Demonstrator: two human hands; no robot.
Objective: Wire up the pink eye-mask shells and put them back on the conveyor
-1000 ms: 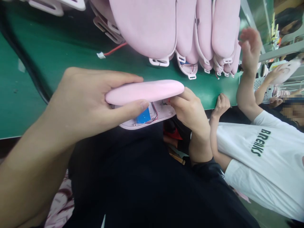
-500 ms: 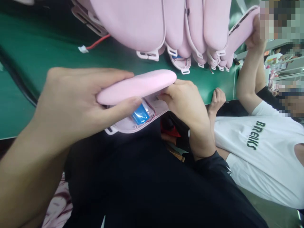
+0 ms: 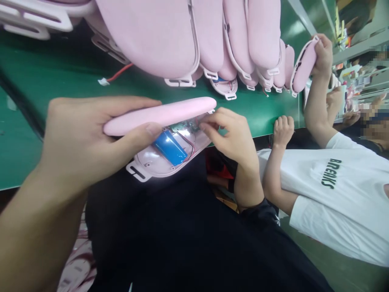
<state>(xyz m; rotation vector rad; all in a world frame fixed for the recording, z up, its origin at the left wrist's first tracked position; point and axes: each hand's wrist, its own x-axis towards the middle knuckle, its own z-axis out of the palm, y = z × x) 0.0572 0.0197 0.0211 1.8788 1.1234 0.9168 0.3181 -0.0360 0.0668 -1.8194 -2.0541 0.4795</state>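
Note:
My left hand [image 3: 88, 138] grips a pink padded cover [image 3: 161, 114], held edge-on above the green table's near edge. Under the cover sits a pale pink plastic shell [image 3: 152, 164], tilted so its inside shows. In the shell lie a blue battery [image 3: 169, 147], red and black wires, and a small green circuit board [image 3: 185, 126]. My right hand [image 3: 234, 138] pinches at the shell's right end beside the circuit board, fingertips touching it.
A row of pink padded units [image 3: 194, 36] with white strap loops stands along the green table [image 3: 60, 81]. A loose red wire with a white plug [image 3: 114, 76] lies nearby. A person in a white shirt [image 3: 334, 194] at right holds another pink unit [image 3: 304, 65].
The shell has tilted open toward me, showing more of the battery and the circuit board. My right fingers moved onto the board end. The person at right brought a pink unit down to the row.

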